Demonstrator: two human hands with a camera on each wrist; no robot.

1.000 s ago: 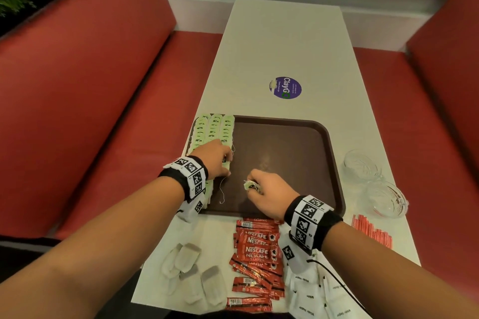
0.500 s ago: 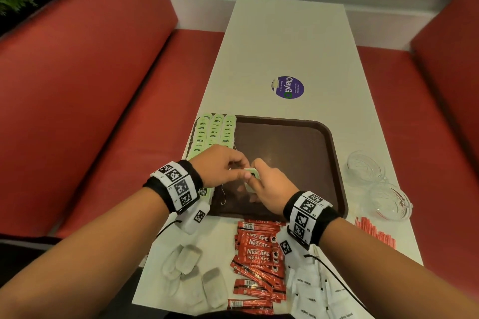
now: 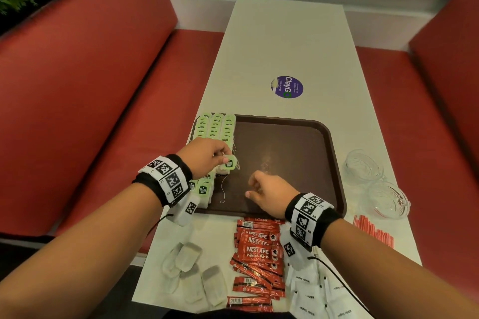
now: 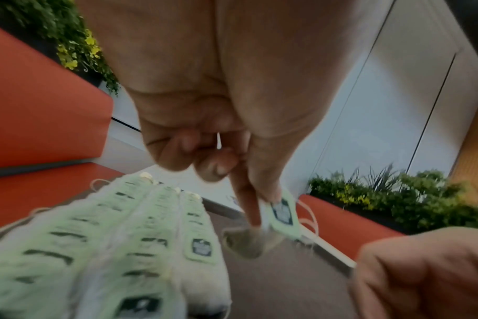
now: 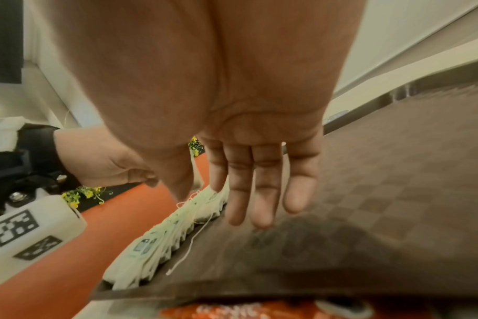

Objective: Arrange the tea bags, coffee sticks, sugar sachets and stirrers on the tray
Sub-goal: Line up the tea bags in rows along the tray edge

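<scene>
A brown tray [image 3: 329, 147] lies on the white table. Rows of green-tagged tea bags [image 3: 215, 127] overlap along its left side. My left hand [image 3: 207, 155] pinches one tea bag [image 3: 228, 164] by its green tag [image 4: 283, 210], just right of the rows, its pouch hanging under the fingers. My right hand [image 3: 264, 190] hovers over the tray's near middle, fingers relaxed and holding nothing [image 5: 259, 190]. Loose tea bags [image 3: 191, 272], red coffee sticks [image 3: 256, 254], white sugar sachets [image 3: 318, 295] and red stirrers [image 3: 373, 230] lie on the table near me.
Two clear glass bowls [image 3: 375, 181] stand right of the tray. A purple round sticker [image 3: 286, 87] is on the table beyond it. Red bench seats [image 3: 77, 85] flank the table on both sides.
The hands met over the tray's left part and the tea bag passed from my right hand to my left. The right hand has drawn back toward me, holding nothing.
</scene>
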